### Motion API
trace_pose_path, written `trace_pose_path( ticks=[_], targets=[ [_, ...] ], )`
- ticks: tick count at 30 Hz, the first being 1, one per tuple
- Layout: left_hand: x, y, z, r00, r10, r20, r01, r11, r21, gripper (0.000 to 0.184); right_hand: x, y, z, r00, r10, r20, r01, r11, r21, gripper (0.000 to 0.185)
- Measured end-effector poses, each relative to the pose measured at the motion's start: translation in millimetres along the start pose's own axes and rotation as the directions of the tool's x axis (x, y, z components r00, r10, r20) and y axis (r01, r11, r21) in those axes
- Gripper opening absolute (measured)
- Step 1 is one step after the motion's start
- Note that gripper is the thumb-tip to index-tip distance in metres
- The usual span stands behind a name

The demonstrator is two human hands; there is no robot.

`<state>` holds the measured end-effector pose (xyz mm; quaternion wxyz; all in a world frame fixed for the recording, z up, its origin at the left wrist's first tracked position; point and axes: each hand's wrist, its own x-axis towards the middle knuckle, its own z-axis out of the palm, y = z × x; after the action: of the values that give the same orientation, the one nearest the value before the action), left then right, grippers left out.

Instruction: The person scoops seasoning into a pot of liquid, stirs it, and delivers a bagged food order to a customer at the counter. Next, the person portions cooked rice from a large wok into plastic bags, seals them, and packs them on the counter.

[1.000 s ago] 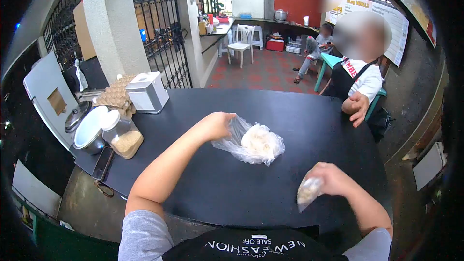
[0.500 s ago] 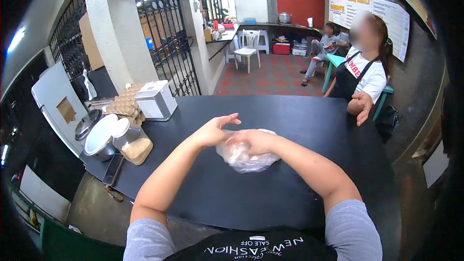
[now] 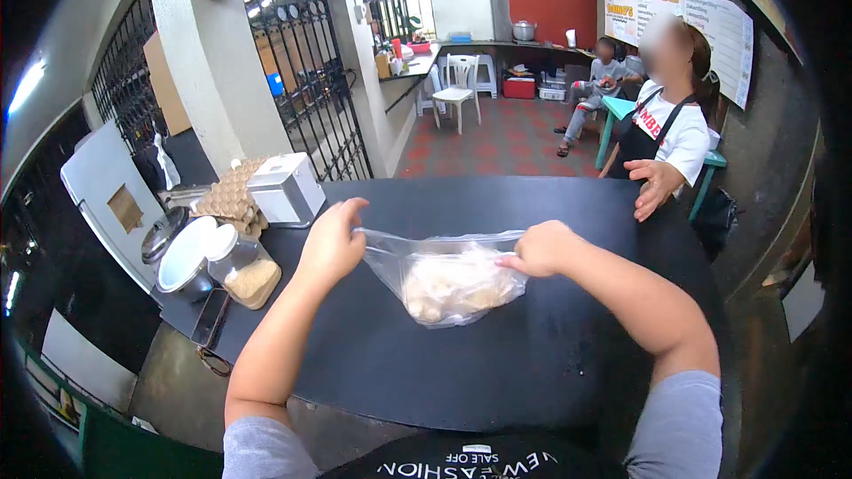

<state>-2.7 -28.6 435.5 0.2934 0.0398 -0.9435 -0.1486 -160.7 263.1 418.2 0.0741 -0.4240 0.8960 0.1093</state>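
Note:
A clear plastic bag [image 3: 461, 288] with pale, lumpy contents rests on the black table [image 3: 426, 390]. Its mouth is stretched wide between my two hands. My left hand [image 3: 335, 235] pinches the left corner of the rim, and my right hand [image 3: 543, 250] grips the right end with thumb and fingers. The separate pieces inside are blurred by the plastic.
At the table's left are a jar [image 3: 251, 277], a pot [image 3: 188, 257], a phone [image 3: 210, 318], egg trays [image 3: 232, 195] and a metal box [image 3: 286, 188]. A person in an apron [image 3: 661, 129] reaches a hand over the right edge. Another person [image 3: 603, 80] sits behind.
My right hand brought a small bag to the large bag and now holds the large bag's rim. My left hand moved left, spreading the mouth. The small bag is no longer separately visible.

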Motion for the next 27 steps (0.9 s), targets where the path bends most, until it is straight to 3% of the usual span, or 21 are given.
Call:
trace_pose_path(
  ticks=[1, 4, 5, 9, 12, 18, 19, 21, 22, 23, 24, 26, 27],
  targets=[
    [1.5, -4.7, -0.1, 0.999, -0.032, 0.024, 0.032, 0.999, 0.009, 0.044, -19.5, 3.9, -12.7, 0.997, -0.06, -0.057, 0.058, 0.998, -0.039, 0.067],
    [12.9, -17.3, 0.7, 0.935, -0.225, 0.275, 0.33, 0.835, -0.44, 0.041, -64.2, 20.1, -44.8, 0.921, -0.29, -0.26, 0.293, 0.956, -0.029, 0.037],
    [19.2, -22.9, 4.0, 0.929, -0.12, 0.349, 0.321, 0.73, -0.604, 0.043, -75.9, 21.0, -49.7, 0.881, -0.337, -0.333, 0.348, 0.937, -0.026, 0.03],
    [35.6, 30.6, 12.1, 0.894, -0.115, 0.432, 0.445, 0.322, -0.836, 0.043, -99.7, 24.4, -55.0, 0.722, -0.415, -0.554, 0.485, 0.874, -0.023, 0.015],
    [49.3, 79.0, 13.4, 0.882, -0.005, 0.472, 0.452, 0.295, -0.842, 0.043, -120.1, 28.8, -63.5, 0.723, -0.369, -0.583, 0.505, 0.859, 0.083, 0.015],
    [70.9, 170.8, -12.3, 0.931, 0.218, 0.292, 0.288, 0.048, -0.956, 0.054, -149.6, 48.9, -68.9, 0.651, -0.161, -0.742, 0.377, 0.917, 0.131, 0.022],
    [71.6, 181.9, -11.4, 0.924, 0.268, 0.272, 0.261, 0.077, -0.962, 0.055, -150.1, 59.1, -66.4, 0.609, -0.183, -0.772, 0.383, 0.92, 0.084, 0.023],
    [72.0, 204.9, -8.9, 0.901, 0.368, 0.232, 0.197, 0.131, -0.972, 0.059, -150.9, 54.8, -66.6, 0.525, 0.027, -0.85, 0.407, 0.87, 0.279, 0.03],
    [69.5, 218.2, -11.9, 0.862, 0.437, 0.256, 0.211, 0.15, -0.966, 0.061, -150.5, 51.5, -68.1, 0.48, 0.137, -0.866, 0.426, 0.827, 0.367, 0.036],
    [70.6, 228.0, -11.1, 0.864, 0.451, 0.223, 0.134, 0.22, -0.966, 0.062, -143.1, 49.0, -65.7, 0.459, 0.148, -0.876, 0.513, 0.761, 0.397, 0.058],
    [71.9, 234.6, -8.9, 0.865, 0.465, 0.19, 0.057, 0.286, -0.956, 0.062, -135.5, 46.3, -64.8, 0.501, 0.156, -0.851, 0.641, 0.594, 0.486, 0.061],
    [72.0, 238.6, -2.6, 0.819, 0.549, 0.167, 0.063, 0.203, -0.977, 0.063, -120.8, 43.1, -62.5, 0.586, 0.141, -0.798, 0.779, 0.175, 0.602, 0.069],
    [73.1, 238.3, -0.2, 0.794, 0.59, 0.151, 0.067, 0.162, -0.985, 0.063, -116.1, 47.2, -54.4, 0.671, 0.112, -0.733, 0.729, 0.086, 0.679, 0.055]
  ],
)
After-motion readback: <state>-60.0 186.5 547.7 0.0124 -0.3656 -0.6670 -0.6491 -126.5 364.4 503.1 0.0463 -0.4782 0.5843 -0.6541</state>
